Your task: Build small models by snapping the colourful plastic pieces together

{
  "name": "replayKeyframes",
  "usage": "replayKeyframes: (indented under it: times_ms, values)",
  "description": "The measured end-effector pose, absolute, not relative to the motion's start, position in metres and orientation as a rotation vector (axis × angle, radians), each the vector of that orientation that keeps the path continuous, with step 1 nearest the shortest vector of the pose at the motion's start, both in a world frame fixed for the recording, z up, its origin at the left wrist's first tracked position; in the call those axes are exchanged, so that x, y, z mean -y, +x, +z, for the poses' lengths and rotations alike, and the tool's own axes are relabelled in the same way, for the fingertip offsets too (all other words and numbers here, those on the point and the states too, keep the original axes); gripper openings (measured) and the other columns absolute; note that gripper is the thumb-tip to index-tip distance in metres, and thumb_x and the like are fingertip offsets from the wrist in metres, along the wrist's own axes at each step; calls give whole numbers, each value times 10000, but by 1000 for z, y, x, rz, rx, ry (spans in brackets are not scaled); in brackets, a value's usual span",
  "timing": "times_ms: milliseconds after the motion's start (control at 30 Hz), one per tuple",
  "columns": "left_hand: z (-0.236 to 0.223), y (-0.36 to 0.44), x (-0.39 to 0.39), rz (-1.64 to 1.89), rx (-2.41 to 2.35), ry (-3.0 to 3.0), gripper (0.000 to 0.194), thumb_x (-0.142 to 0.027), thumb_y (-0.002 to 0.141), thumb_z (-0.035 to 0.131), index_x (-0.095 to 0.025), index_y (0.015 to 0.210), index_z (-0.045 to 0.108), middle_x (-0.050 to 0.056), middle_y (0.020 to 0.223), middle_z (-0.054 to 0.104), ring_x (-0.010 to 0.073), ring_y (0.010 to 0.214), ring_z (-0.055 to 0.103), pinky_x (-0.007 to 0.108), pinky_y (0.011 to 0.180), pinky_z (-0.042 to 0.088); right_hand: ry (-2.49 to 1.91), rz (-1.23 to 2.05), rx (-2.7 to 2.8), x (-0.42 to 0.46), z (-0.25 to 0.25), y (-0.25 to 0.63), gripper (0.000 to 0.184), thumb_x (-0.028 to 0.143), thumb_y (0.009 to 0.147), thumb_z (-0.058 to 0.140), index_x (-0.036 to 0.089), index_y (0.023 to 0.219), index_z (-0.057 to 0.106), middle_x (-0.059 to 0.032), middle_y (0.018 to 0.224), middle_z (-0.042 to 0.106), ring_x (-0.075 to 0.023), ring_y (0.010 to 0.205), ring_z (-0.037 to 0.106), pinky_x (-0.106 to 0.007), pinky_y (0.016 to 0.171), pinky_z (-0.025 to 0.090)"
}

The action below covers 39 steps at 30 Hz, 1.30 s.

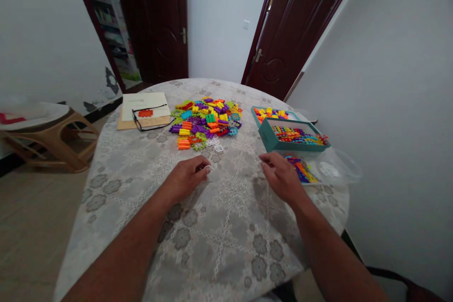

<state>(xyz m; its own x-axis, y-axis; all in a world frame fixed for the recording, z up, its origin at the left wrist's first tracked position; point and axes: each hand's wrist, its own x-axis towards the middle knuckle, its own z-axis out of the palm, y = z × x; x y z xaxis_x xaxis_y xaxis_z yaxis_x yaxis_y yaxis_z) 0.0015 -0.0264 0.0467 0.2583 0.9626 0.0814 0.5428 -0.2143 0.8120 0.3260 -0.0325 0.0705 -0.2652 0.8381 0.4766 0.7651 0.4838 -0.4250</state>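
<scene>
Tablecloth (226, 226) grey floral, dk doors (300, 14) behind, L hand (189, 177) pinching white pc (210, 167), R hand (281, 176) grip unclear

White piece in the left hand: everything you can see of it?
The white piece looks thin and narrow, perhaps plastic. The left hand pinches it, hiding part of it; the visible bit sticks out to the right, over the patterned tablecloth. Its full shape is too small to make out, and whether it touches the tablecloth is unclear.

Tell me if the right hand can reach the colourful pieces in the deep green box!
Probably yes: the right hand is near the green box, and nothing seems to cover the pieces.
</scene>
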Motion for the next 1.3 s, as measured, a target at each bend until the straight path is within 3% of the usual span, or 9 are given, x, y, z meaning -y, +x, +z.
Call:
replayKeyframes:
  times_ms: [167,267,333,500,700,900,1100,1200,1300]
  values:
    - [50,12,33,731,-1063,1642,286,-499,872,679,-219,917,640,18,820,737,206,790,711,300,720,527,-1088,664,2234,63,71,258,330,226,983,616,221,1313,630,-68,1134,716,-167,939,678,-305,849,533]
    - [53,17,35,658,-1014,1630,326,-536,883,679,-213,898,634,17,825,738,202,784,710,300,718,529,-1069,666,2220,66,61,238,238,197,973,623,206,1206,669,-36,1005,714,-152,876,655,-277,819,504]
    - [54,19,36,613,-1030,1671,348,-559,897,658,-213,875,645,23,811,742,205,764,707,309,713,530,-1080,626,2211,64,56,238,183,170,967,606,198,1130,687,-20,941,702,-145,841,641,-265,805,490]
    - [58,16,32,604,-1173,1852,378,-587,942,568,-235,868,684,30,828,763,223,782,705,331,741,534,-1177,397,2136,56,60,279,242,137,933,568,179,1140,687,-44,944,702,-164,854,644,-277,815,496]
    - [53,-1,23,936,-1573,2003,300,-556,939,554,-283,951,678,11,878,755,234,788,698,346,757,546,-1581,-221,1733,26,80,407,254,233,946,515,173,1102,706,-122,1053,745,-236,935,671,-366,898,522]
    - [43,-1,22,1054,-1598,2130,232,-421,946,542,-243,995,682,45,975,764,221,847,713,356,842,578,-1942,-754,1559,-2,80,541,346,220,909,490,118,1131,734,-192,1054,742,-294,972,676,-414,888,520]
    - [38,-9,17,1117,-1701,2076,263,-379,958,538,-216,1101,687,72,1076,758,214,929,718,366,889,584,-2277,-855,1415,-19,55,584,390,280,912,542,167,1225,745,-247,1098,734,-445,990,685,-523,715,507]
    - [46,-14,16,1041,-1768,2020,272,-350,944,542,-204,1129,679,83,1100,747,224,967,715,381,908,582,-1987,-783,1574,-15,55,549,376,260,946,478,175,1202,741,-263,1088,725,-443,1051,688,-570,824,516]
    - [56,-15,15,943,-1815,2024,299,-321,940,554,-194,1189,659,100,1155,729,236,1025,704,411,966,567,-1581,-529,1827,-1,63,480,296,298,975,476,240,1127,724,-205,1096,734,-364,1051,705,-522,934,536]
